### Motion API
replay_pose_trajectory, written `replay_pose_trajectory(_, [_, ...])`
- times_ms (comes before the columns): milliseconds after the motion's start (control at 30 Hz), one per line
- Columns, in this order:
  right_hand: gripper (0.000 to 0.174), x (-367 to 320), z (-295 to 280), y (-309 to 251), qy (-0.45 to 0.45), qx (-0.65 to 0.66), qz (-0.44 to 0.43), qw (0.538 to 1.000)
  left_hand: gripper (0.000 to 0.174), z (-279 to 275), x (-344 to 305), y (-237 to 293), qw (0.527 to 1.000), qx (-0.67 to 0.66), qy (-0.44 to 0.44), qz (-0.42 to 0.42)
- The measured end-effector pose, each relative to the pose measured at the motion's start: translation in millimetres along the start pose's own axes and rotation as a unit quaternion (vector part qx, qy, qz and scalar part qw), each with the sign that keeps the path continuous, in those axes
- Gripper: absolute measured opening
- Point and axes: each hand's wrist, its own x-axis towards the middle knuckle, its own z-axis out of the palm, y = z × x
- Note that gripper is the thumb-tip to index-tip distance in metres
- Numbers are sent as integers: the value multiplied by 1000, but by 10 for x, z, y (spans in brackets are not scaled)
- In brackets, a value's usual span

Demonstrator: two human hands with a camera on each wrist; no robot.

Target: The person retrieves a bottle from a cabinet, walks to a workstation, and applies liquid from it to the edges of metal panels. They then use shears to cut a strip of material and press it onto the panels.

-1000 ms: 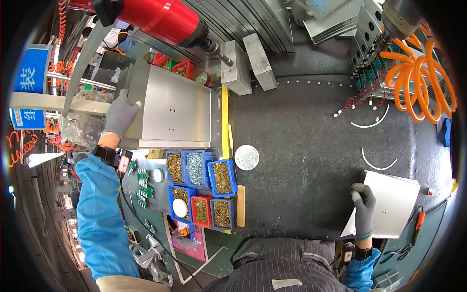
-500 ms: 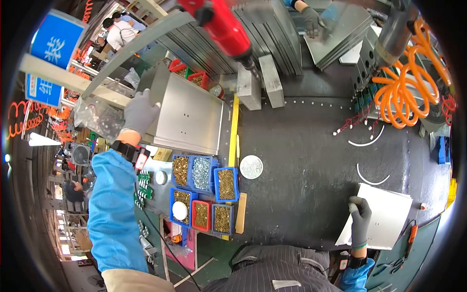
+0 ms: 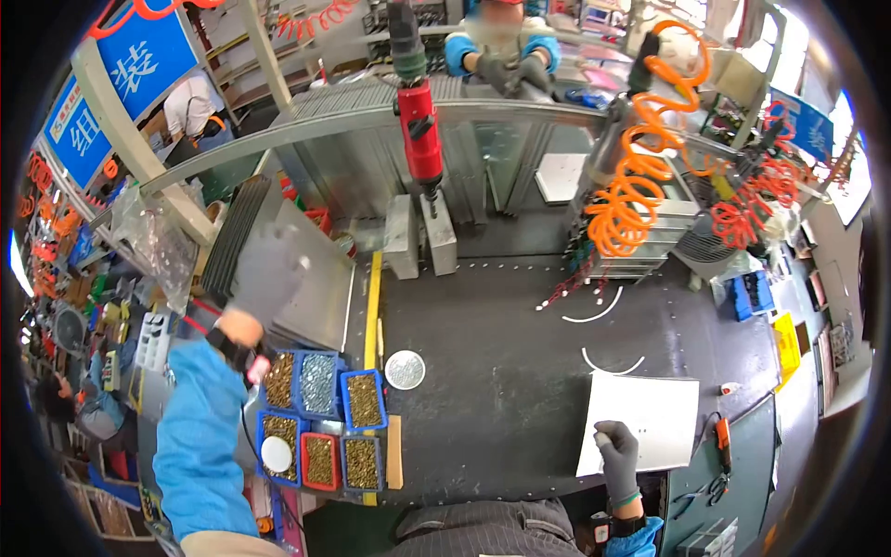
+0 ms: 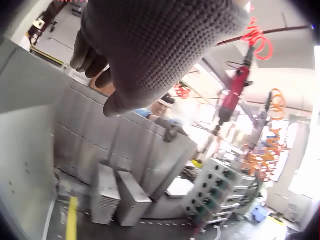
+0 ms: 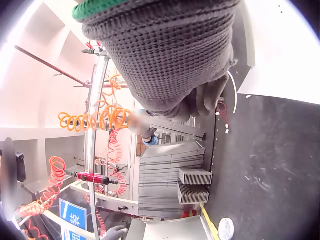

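Beyond the blue bins [image 3: 363, 373], the left grip [image 3: 271, 286] hangs loose, blurred, near metal panels [image 3: 321, 290] facing right, long axis unclear. Right of the bins, the right grip [image 3: 619, 459] curls loosely over white sheets [image 3: 654, 408].

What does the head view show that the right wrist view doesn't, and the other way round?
Only the head view: the blue bins of small parts and the orange-handled tool.
Only the right wrist view: a dark red overhead pipe.
Both: the red drill, orange coil, yellow strip and white sheet.
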Motion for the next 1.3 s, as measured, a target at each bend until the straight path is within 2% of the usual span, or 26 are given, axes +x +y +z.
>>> replay_pose_trajectory(67, [16,-151,20,61,-1,2,-4,1000,41,41,-275,386,989,-121,-21,85])
replay_pose_trajectory(100, [16,-216,52,40,-4,-10,3,1000,42,1,-422,647,963,-247,-42,94])
replay_pose_trajectory(133, [16,-308,88,18,-8,-21,13,1000,42,-54,-577,943,921,-369,-67,103])
replay_pose_trajectory(167, [16,-392,139,-40,-15,-40,4,999,37,-144,-721,1231,895,-414,-96,139])
replay_pose_trajectory(200, [16,-463,185,17,-14,-45,-13,999,32,-290,-848,1498,847,-483,-188,117])
replay_pose_trajectory(233, [16,-534,219,-6,-24,-44,3,999,33,55,-1061,1801,854,-454,-170,191])
replay_pose_trajectory(267, [16,-613,251,-30,-33,-41,20,998,34,95,-1249,2079,826,-489,-193,205])
replay_pose_trajectory(333, [17,-748,289,-146,-39,-55,28,997,38,55,-1508,2533,784,-488,-308,229])
replay_pose_trajectory(400, [18,-843,271,-224,-31,-71,43,996,38,101,-1850,2935,751,-515,-326,255])
replay_pose_trajectory(467, [17,-910,168,-178,-39,-121,-37,991,36,96,-2116,3209,719,-543,-350,258])
replay_pose_trajectory(500, [18,-913,84,-132,-43,-103,-16,994,36,15,-2146,3301,700,-547,-359,285])
replay_pose_trajectory(533, [19,-919,0,-62,-48,-82,10,995,36,-96,-2182,3305,697,-562,-374,243])
replay_pose_trajectory(600, [21,-865,-158,57,-55,-124,-51,989,35,-99,-2270,3295,695,-586,-383,166])
replay_pose_trajectory(633, [21,-843,-213,84,-59,-117,-43,990,34,0,-2342,3291,687,-611,-370,137])
replay_pose_trajectory(700, [20,-791,-339,128,-77,-102,-36,991,28,162,-2446,3272,614,-638,-465,22])
replay_pose_trajectory(733, [19,-758,-425,146,-90,-96,-35,991,28,176,-2465,3310,610,-635,-473,27])
replay_pose_trajectory(767, [19,-716,-528,185,-98,-113,-36,988,28,170,-2490,3360,594,-644,-482,-21])
replay_pose_trajectory(800, [19,-677,-684,245,-100,-108,-31,989,27,167,-2507,3442,580,-650,-486,-71])
replay_pose_trajectory(933, [20,-359,-1511,597,-117,-148,-19,982,33,210,-2517,4125,546,-659,-494,-154])
replay_pose_trajectory(967, [22,-264,-1825,762,-94,-173,-35,980,33,268,-2586,4352,548,-653,-498,-163])
replay_pose_trajectory(1033, [28,-109,-2411,1131,-39,-188,-37,981,43,499,-2632,4744,639,-625,-425,-141])
replay_pose_trajectory(1067, [31,-38,-2740,1322,-7,-185,-24,982,43,566,-2581,4952,646,-616,-429,-139])
replay_pose_trajectory(1133, [31,103,-3344,1660,76,-232,8,970,53,608,-2611,5245,752,-521,-390,-108])
replay_pose_trajectory(1200, [35,220,-3787,1803,115,-243,64,961,51,559,-2572,5477,752,-505,-404,-127])
replay_pose_trajectory(1267, [40,303,-3967,1965,90,-257,96,957,46,485,-2530,5643,753,-511,-397,-114])
replay_pose_trajectory(1300, [45,389,-4011,2026,75,-275,121,951,44,468,-2537,5686,787,-462,-394,-110])
